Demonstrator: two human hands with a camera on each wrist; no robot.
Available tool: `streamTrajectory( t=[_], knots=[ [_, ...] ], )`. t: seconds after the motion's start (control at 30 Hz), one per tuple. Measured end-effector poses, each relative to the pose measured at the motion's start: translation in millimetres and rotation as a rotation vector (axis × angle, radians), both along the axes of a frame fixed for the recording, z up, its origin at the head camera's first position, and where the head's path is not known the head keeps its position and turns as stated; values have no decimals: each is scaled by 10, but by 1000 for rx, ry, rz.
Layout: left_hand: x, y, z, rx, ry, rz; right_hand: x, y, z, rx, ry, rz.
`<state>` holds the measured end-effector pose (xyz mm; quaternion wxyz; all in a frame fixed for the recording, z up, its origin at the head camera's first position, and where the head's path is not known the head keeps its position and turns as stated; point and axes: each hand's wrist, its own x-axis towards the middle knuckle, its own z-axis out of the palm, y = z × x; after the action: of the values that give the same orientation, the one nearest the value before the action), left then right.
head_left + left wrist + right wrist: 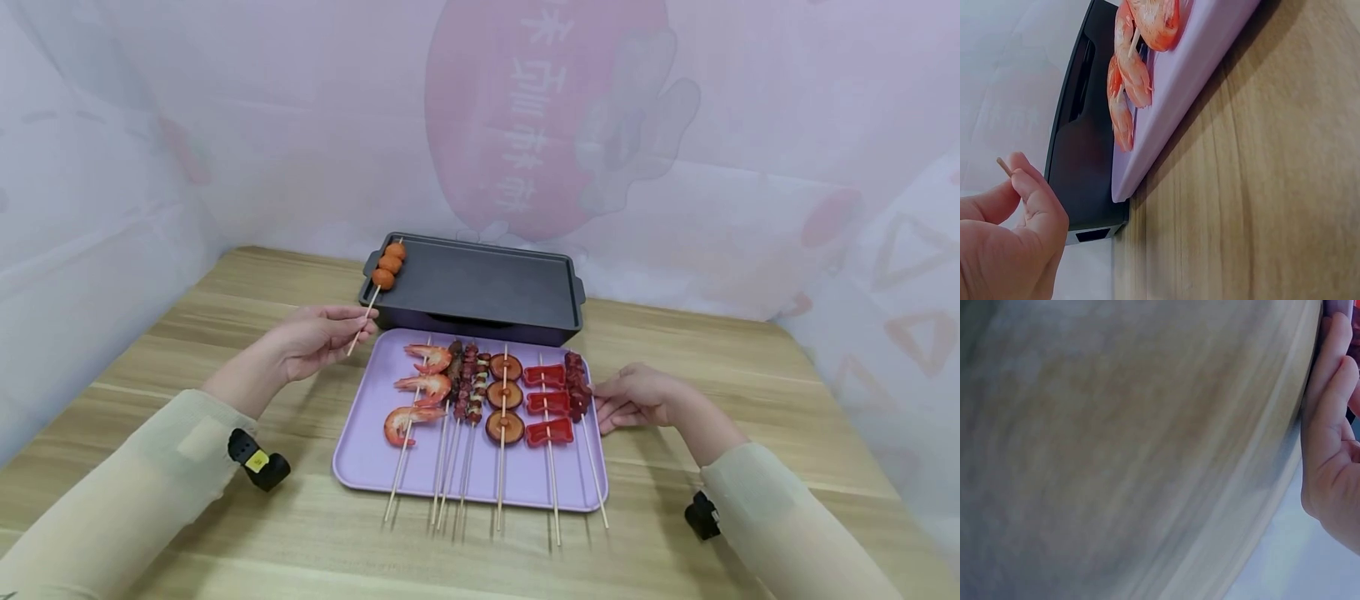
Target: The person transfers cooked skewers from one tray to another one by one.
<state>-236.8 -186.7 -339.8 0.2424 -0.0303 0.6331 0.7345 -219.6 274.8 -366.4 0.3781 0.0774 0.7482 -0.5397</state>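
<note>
My left hand (326, 337) pinches the lower stick of a skewer of orange balls (390, 265) between thumb and fingers. The balls lie at the left end of a black grill pan (480, 279). In the left wrist view, the stick's end (1004, 166) pokes out past the fingertips. My right hand (637, 396) rests at the right rim of a lilac tray (360, 454), beside a dark red meat skewer (576, 383). In the right wrist view, its fingers (1329, 381) lie fairly straight, with a fingertip against the tray's edge.
Across the tray lie a shrimp skewer (423, 387), several thin meat skewers (465, 383), a mushroom skewer (504, 396) and a red-block skewer (547, 404). Their sticks overhang the tray's front edge. A printed cloth wall (337, 150) stands behind the wooden table (262, 533).
</note>
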Motion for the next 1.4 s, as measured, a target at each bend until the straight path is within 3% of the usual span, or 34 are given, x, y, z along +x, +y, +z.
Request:
streamTrajectory(
  t=[0.47,0.7,1.07,1.4],
  knots=[
    [34,35,5,26,6,0,-26,-15,-11,13,-14,-4],
    [77,42,21,-11,23,-23,-13,-13,-6,16,-8,-11],
    [187,-18,36,-22,51,-41,7,3,-4,-4,-3,13],
    [370,-73,29,2,44,-85,-4,-6,-19,16,-4,-12]
  ],
)
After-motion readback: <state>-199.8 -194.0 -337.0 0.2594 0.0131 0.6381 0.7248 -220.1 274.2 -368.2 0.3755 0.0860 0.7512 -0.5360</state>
